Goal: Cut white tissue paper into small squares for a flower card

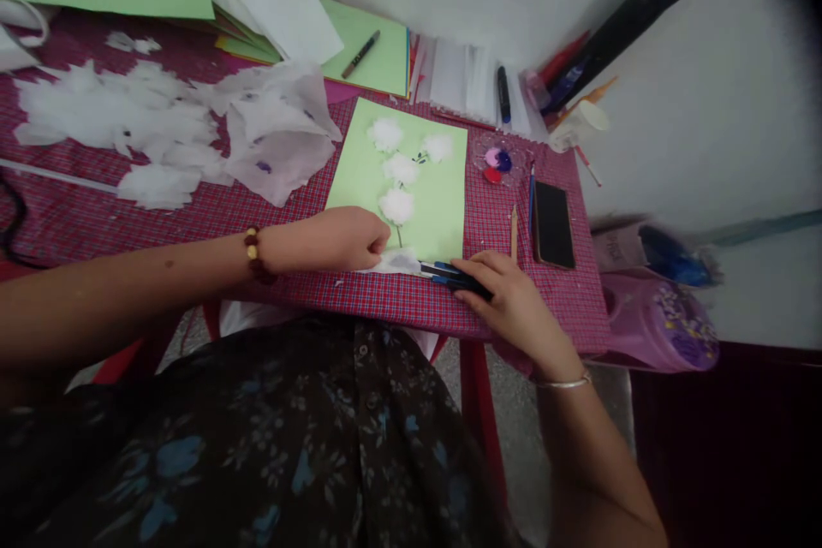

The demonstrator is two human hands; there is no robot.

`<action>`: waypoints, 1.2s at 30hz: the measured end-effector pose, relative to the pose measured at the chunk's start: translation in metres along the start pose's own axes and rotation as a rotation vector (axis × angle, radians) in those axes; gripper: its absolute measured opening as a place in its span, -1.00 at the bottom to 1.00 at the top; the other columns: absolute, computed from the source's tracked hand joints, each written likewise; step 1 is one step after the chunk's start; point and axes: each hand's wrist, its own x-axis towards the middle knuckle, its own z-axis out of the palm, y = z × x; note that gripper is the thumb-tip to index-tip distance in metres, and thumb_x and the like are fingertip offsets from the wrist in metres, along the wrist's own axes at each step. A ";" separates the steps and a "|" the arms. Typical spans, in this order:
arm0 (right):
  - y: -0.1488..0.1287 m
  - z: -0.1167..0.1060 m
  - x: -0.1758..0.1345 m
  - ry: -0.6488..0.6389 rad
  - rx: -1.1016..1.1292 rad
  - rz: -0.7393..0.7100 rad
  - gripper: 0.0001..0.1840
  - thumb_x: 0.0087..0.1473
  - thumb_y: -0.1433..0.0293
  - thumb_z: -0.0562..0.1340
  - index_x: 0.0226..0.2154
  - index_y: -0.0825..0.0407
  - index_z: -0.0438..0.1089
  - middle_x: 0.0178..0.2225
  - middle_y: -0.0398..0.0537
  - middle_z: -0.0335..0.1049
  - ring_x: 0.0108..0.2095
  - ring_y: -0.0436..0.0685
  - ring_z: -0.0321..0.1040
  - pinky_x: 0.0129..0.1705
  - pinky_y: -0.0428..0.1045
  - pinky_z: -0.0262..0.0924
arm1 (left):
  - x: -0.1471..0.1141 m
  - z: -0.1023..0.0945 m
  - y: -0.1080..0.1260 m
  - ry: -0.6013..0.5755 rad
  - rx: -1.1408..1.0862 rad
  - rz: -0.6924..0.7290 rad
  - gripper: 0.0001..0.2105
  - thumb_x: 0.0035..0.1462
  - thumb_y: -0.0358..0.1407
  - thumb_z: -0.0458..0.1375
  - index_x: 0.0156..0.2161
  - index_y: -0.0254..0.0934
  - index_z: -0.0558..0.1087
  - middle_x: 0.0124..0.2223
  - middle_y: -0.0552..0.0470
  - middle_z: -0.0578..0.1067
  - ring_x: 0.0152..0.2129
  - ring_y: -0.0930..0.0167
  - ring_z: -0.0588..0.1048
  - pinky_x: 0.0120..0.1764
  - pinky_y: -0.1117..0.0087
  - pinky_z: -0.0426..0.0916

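My left hand [360,238] is closed at the lower left edge of a light green sheet [440,223], pinching a folded piece of white tissue paper [399,261]. My right hand [507,295] is wrapped round a blue-and-black stapler-like tool [459,276], whose pale tip meets the right end of the tissue. Its exact kind is partly hidden by my fingers. Fluffy white paper flowers [396,205] lie on the green sheet, with a drawn stem below the lowest one and small dark marks near the upper right one.
White tissue pieces [116,116] spread over the checked tablecloth [411,295] at left. To the right are a paint palette [499,161], a pencil [514,233], a blue brush [531,199] and a phone [553,225]. Behind lie a pen [360,54] and a black marker [503,94], near the wall.
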 end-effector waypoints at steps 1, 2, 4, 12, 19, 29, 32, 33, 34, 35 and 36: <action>0.000 0.000 0.001 0.001 -0.001 0.000 -0.57 0.22 0.41 0.23 0.14 -0.10 0.37 -0.08 0.08 0.41 -0.06 0.31 0.38 0.00 0.31 0.35 | 0.001 0.000 -0.001 -0.004 -0.013 0.000 -0.89 -0.08 -0.41 0.06 -0.53 -0.22 0.42 -0.54 0.04 0.48 -0.64 0.43 0.31 -0.55 0.36 0.05; 0.001 0.000 0.002 0.005 -0.001 -0.001 -0.57 0.22 0.41 0.23 0.14 -0.11 0.38 -0.08 0.08 0.42 -0.07 0.31 0.39 0.00 0.31 0.36 | 0.002 -0.001 -0.002 -0.001 -0.027 -0.003 -0.89 -0.08 -0.40 0.06 -0.53 -0.22 0.42 -0.55 0.05 0.48 -0.64 0.44 0.31 -0.55 0.37 0.06; 0.002 0.000 0.005 0.013 0.006 -0.007 -0.58 0.22 0.39 0.24 0.13 -0.13 0.39 -0.08 0.07 0.43 -0.07 0.32 0.40 0.00 0.31 0.36 | 0.003 -0.001 -0.005 0.020 -0.051 -0.010 -0.88 -0.08 -0.40 0.05 -0.53 -0.22 0.42 -0.56 0.06 0.48 -0.65 0.45 0.31 -0.55 0.38 0.08; 0.009 -0.008 0.023 0.029 -0.043 -0.024 -0.59 0.21 0.41 0.24 0.11 -0.11 0.41 -0.06 0.07 0.46 -0.04 0.32 0.41 0.04 0.34 0.32 | 0.002 -0.005 -0.011 0.070 -0.091 -0.057 -0.88 -0.09 -0.38 0.05 -0.52 -0.23 0.43 -0.56 0.05 0.48 -0.63 0.45 0.34 -0.51 0.39 0.11; 0.010 -0.011 0.032 0.000 -0.080 -0.074 -0.59 0.19 0.42 0.26 0.09 -0.13 0.43 -0.05 0.07 0.48 -0.04 0.33 0.42 0.02 0.34 0.30 | -0.002 -0.001 -0.012 0.080 -0.026 -0.034 -0.86 -0.07 -0.39 0.05 -0.52 -0.22 0.46 -0.52 0.02 0.51 -0.62 0.43 0.34 -0.50 0.36 0.09; 0.014 0.003 0.039 0.023 -0.034 -0.080 -0.63 0.20 0.40 0.26 0.07 -0.07 0.46 -0.07 0.09 0.48 -0.04 0.30 0.41 0.05 0.30 0.31 | -0.004 -0.006 -0.005 0.013 0.008 -0.068 -0.84 0.04 -0.39 0.06 -0.43 -0.26 0.50 -0.43 -0.02 0.55 -0.55 0.40 0.39 -0.46 0.38 0.12; 0.017 0.006 0.038 0.036 -0.007 -0.072 -0.65 0.20 0.40 0.26 0.06 -0.02 0.48 -0.07 0.11 0.48 -0.04 0.30 0.40 0.06 0.27 0.31 | -0.007 -0.009 -0.002 0.032 0.041 -0.115 -0.72 0.11 -0.39 0.02 -0.15 -0.31 0.54 -0.34 -0.07 0.57 -0.50 0.39 0.41 -0.43 0.39 0.14; 0.018 0.007 0.038 0.035 -0.002 -0.068 -0.65 0.21 0.40 0.26 0.06 -0.04 0.47 -0.08 0.10 0.47 -0.04 0.29 0.40 0.06 0.26 0.31 | -0.007 -0.010 -0.001 0.057 0.039 -0.119 -0.66 0.13 -0.41 0.00 -0.03 -0.32 0.51 -0.31 -0.08 0.58 -0.49 0.39 0.41 -0.42 0.39 0.15; 0.019 0.007 0.038 0.032 0.004 -0.064 -0.65 0.21 0.39 0.26 0.06 -0.05 0.47 -0.07 0.08 0.47 -0.04 0.29 0.40 0.07 0.26 0.31 | -0.007 -0.012 0.000 0.080 0.026 -0.111 -0.60 0.14 -0.42 -0.01 0.06 -0.32 0.47 -0.30 -0.08 0.58 -0.49 0.39 0.42 -0.41 0.40 0.16; 0.020 0.007 0.037 0.031 0.012 -0.063 -0.64 0.21 0.39 0.26 0.07 -0.07 0.47 -0.08 0.07 0.47 -0.04 0.28 0.40 0.07 0.26 0.31 | -0.006 -0.012 0.001 0.088 0.002 -0.088 -0.57 0.14 -0.42 -0.01 0.10 -0.31 0.45 -0.30 -0.06 0.58 -0.49 0.40 0.41 -0.41 0.41 0.16; 0.021 0.007 0.037 0.034 0.021 -0.066 -0.64 0.21 0.39 0.27 0.07 -0.08 0.46 -0.08 0.06 0.47 -0.04 0.28 0.40 0.07 0.25 0.31 | -0.003 -0.013 0.002 0.079 -0.031 -0.059 -0.58 0.14 -0.40 0.00 0.09 -0.30 0.46 -0.33 -0.04 0.57 -0.51 0.41 0.40 -0.42 0.41 0.16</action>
